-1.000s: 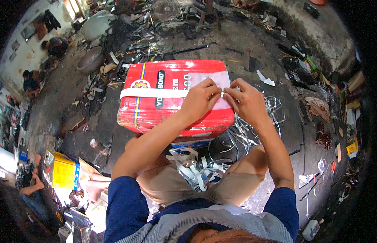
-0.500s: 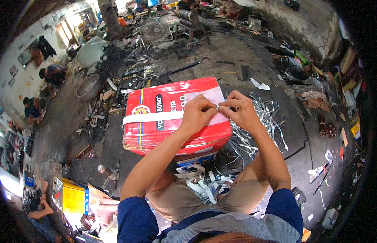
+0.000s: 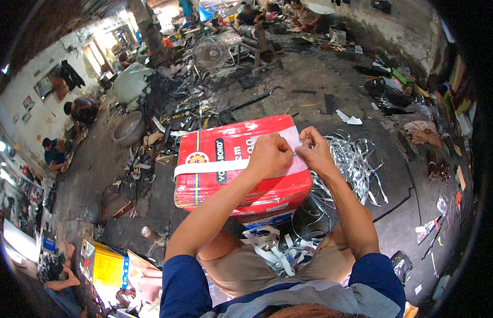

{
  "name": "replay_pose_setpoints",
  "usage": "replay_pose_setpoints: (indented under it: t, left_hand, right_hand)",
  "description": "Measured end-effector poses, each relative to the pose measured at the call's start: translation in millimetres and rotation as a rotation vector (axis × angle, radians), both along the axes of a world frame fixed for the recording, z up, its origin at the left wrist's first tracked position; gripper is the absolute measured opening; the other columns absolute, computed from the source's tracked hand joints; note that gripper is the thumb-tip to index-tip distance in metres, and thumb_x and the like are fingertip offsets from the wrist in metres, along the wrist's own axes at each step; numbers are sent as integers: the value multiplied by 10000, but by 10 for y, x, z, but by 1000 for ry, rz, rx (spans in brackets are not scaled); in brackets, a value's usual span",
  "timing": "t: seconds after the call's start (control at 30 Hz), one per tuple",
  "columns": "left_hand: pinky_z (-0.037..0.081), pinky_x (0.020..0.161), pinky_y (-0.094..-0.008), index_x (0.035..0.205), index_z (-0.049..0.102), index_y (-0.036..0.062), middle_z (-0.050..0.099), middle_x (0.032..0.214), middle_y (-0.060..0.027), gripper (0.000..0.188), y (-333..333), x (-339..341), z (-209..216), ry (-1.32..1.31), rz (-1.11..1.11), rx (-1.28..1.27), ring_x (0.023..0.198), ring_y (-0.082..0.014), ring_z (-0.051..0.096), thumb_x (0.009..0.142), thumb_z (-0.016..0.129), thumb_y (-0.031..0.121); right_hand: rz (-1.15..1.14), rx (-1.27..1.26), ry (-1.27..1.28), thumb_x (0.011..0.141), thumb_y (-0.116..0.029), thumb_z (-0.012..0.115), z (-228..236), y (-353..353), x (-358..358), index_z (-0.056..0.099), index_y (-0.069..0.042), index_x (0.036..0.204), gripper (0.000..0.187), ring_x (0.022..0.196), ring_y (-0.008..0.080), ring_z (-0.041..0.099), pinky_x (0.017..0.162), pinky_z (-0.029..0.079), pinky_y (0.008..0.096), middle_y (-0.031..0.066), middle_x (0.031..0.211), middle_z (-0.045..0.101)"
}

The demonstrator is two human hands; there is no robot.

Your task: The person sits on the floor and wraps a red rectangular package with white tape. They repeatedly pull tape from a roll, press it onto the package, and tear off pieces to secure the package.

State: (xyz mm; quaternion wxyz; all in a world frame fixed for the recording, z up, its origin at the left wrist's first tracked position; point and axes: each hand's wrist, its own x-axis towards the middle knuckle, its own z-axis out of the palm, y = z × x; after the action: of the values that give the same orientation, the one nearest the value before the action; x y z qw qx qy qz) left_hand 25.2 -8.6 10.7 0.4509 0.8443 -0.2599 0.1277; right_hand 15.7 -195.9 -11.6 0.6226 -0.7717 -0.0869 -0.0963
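A red carton [image 3: 241, 193] with a floral emblem and blue-yellow bands stands before my knees. Across its top runs a white strip [image 3: 204, 167], bent over the left edge and passing out of sight under my left hand. My left hand [image 3: 271, 155] is closed above the carton's pale pink patch [image 3: 291, 137]; whatever its fingertips hold is hidden. Just to its right, at the carton's right edge, my right hand [image 3: 316, 153] has thumb and fingers pinched together on something too small to name. Beside that hand lies a tangle of shiny silver strips [image 3: 357, 167].
More white and silver strips [image 3: 281, 254] lie between my legs. A yellow tin [image 3: 106, 267] stands at the lower left, near a clear bottle [image 3: 152, 235]. Scraps and a round basin [image 3: 129, 129] are on the dark floor to the left. Other people sit working farther off.
The whole view has shifted, so the carton appears lower and further right. My hands, nearly touching before, are now slightly apart, the left one turned more closed.
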Motion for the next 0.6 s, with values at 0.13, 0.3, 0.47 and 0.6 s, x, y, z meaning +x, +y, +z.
replay_pose_setpoints:
  t: [0.13, 0.3, 0.47, 0.6]
  left_hand:
    - [512, 624, -377, 757, 743, 8, 673, 738, -153, 150, 77, 65, 20, -140, -99, 112, 677, -279, 672, 760, 721, 156]
    - [520, 644, -374, 816, 734, -22, 660, 774, -155, 176, 11, 77, 32, -64, -195, -28, 684, -277, 665, 798, 708, 152]
    - [486, 585, -324, 804, 736, -8, 657, 737, -101, 110, -64, 86, -120, -87, -204, -201, 644, -153, 626, 801, 734, 102]
    - [479, 569, -325, 743, 693, -17, 631, 694, -100, 142, -203, 106, -214, -63, -161, -210, 617, -136, 603, 813, 728, 102]
  right_hand:
    - [-84, -7, -76, 804, -130, 750, -94, 30, -21, 560, -36, 983, 277, 689, 91, 506, 627, 439, 271, 4, 751, 543]
    - [-122, -184, -89, 920, -280, 695, -56, 2, -124, 574, -30, 840, 289, 703, 137, 513, 658, 448, 313, 35, 730, 558]
    - [-51, -146, -267, 986, -268, 622, -239, -69, 8, 576, -80, 824, 252, 594, 119, 483, 545, 418, 297, -1, 673, 520]
    - [9, 714, 372, 976, -236, 639, -331, -20, -132, 539, -185, 857, 164, 394, 27, 321, 318, 215, 211, -86, 621, 425]
